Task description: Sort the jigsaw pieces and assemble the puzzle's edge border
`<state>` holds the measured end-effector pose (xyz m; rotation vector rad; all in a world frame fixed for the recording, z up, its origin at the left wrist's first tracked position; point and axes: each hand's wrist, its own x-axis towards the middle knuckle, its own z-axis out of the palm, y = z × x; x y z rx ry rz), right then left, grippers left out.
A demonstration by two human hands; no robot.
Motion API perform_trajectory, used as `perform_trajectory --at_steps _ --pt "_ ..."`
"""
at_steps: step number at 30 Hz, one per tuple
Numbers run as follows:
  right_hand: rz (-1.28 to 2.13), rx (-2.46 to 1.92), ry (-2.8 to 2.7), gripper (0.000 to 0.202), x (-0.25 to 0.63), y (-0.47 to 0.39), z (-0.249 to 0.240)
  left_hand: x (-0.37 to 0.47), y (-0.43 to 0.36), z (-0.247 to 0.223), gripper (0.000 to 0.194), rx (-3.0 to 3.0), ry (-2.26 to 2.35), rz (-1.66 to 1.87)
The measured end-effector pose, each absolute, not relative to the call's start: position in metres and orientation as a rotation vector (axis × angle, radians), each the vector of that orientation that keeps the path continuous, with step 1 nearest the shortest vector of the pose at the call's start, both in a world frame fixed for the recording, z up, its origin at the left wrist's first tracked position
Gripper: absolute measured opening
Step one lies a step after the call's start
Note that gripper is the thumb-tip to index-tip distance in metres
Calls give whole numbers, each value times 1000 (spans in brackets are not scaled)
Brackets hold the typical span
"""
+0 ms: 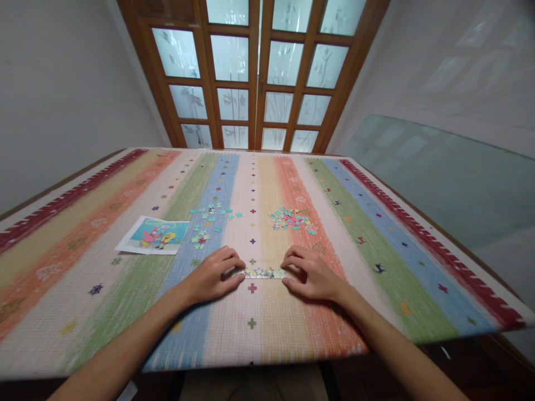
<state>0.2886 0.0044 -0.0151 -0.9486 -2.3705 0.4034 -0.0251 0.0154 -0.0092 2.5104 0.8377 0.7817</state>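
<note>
A narrow joined strip of jigsaw puzzle pieces (264,273) lies flat on the striped tablecloth in front of me, its lower edge straight. My left hand (218,273) grips the strip's left end between thumb and fingers. At the right end, my right hand (308,273) pinches it the same way. Beyond my left hand lie scattered, mostly teal loose puzzle pieces (213,214). A denser heap of mixed-colour puzzle pieces (291,219) sits beyond my right hand. To the left rests a cartoon reference picture (156,236) on white paper.
The striped tablecloth (234,328) covers a wide table whose near edge is just below my forearms. Wooden doors with glass panes (257,78) stand past the far edge. A pale green glass panel (422,172) leans along the right wall.
</note>
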Motion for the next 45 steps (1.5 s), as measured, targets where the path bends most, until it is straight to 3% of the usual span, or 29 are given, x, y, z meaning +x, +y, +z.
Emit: perform_trajectory --at_steps 14,23,33,45 --pt "395 -976 -2391 12 288 5 -16 -46 33 -2 19 2536 1185 840" --pt "417 -996 -2358 42 288 3 -14 -94 59 -4 28 2547 1645 775" --pt "426 -1015 -2328 50 286 2 -13 -98 63 -9 31 2525 1659 687" --pt "403 -1020 -2362 43 286 3 -12 -99 72 -10 33 2486 1615 693"
